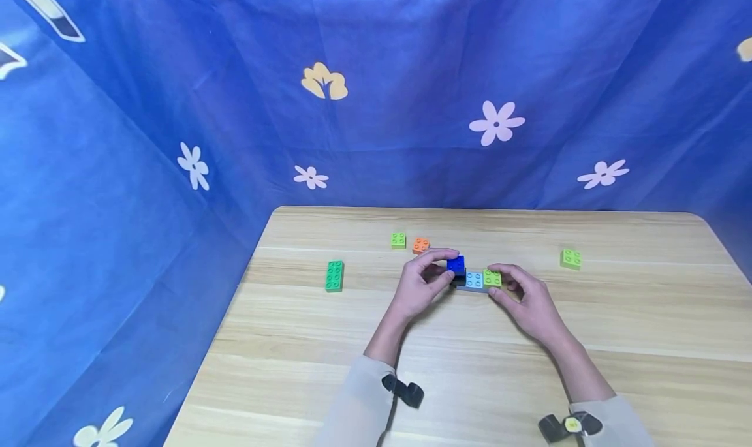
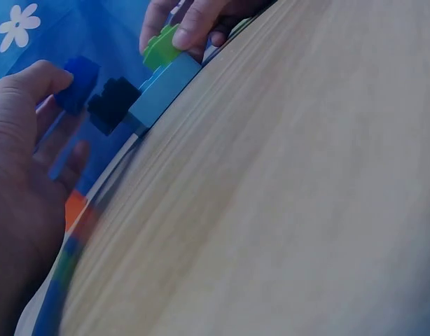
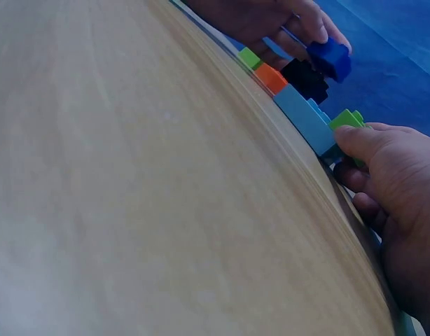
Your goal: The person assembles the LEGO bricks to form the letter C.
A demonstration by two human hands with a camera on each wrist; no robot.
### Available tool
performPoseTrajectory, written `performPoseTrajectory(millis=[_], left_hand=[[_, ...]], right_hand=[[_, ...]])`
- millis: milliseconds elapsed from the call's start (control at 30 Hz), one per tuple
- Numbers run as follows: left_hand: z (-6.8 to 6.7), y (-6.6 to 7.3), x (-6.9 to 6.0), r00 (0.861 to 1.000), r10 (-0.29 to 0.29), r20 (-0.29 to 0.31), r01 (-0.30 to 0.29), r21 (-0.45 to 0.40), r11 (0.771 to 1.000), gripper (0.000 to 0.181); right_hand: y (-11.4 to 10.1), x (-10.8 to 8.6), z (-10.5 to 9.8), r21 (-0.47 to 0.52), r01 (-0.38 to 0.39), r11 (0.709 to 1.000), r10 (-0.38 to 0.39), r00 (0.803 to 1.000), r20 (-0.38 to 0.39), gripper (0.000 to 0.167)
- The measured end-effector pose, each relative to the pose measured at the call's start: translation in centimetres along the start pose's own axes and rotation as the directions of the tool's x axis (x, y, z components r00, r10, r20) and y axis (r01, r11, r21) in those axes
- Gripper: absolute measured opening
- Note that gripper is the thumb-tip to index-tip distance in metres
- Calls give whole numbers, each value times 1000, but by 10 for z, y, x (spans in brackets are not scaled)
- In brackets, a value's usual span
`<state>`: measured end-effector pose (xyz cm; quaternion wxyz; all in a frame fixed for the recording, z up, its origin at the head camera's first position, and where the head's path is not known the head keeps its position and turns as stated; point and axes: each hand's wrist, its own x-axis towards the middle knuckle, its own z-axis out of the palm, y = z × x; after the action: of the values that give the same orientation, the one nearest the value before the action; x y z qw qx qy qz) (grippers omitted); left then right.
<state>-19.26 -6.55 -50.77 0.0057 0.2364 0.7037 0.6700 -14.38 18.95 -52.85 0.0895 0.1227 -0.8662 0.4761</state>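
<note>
A light blue brick (image 1: 473, 280) lies on the table with a lime brick (image 1: 492, 278) on its right end and a black brick (image 2: 113, 105) at its left end. My left hand (image 1: 418, 286) pinches a dark blue brick (image 1: 455, 265) between thumb and fingers, just above the black one. In the left wrist view that blue brick (image 2: 78, 84) looks apart from the black brick. My right hand (image 1: 530, 303) grips the lime brick between thumb and fingers; in the right wrist view its thumb presses the near side of the lime brick (image 3: 347, 120).
On the wooden table (image 1: 470, 369), a green brick (image 1: 334, 276) lies at the left. A small lime brick (image 1: 398, 240) and an orange brick (image 1: 420, 245) lie behind my left hand. Another lime brick (image 1: 570, 259) is at the right. A blue curtain (image 1: 399, 107) hangs behind the table.
</note>
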Motion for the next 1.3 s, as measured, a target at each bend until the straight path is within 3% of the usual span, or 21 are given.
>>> performPoseTrajectory(millis=[200,467,767,1033,1300], left_hand=[[0,2,0,999,9,42,-11,38,999,36],[0,0,1,997,-25,74,19,85,996,27],[2,2,2,997,-34,66,26,125,992,25],[4,5,3,995,-81,63,70,155,985,23],[7,5,3,993,-109,48,102,122,987,23]], right_hand=[[-3,1,-1,3,-10,1000,10,1000,4,45],[-4,1,-1,-3,-21,1000,21,1000,6,45],[-4,1,-1,-3,-13,1000,13,1000,4,45],[-4,1,-1,3,-8,1000,8,1000,2,46],[-4,2,-2,10,-10,1000,10,1000,5,46]])
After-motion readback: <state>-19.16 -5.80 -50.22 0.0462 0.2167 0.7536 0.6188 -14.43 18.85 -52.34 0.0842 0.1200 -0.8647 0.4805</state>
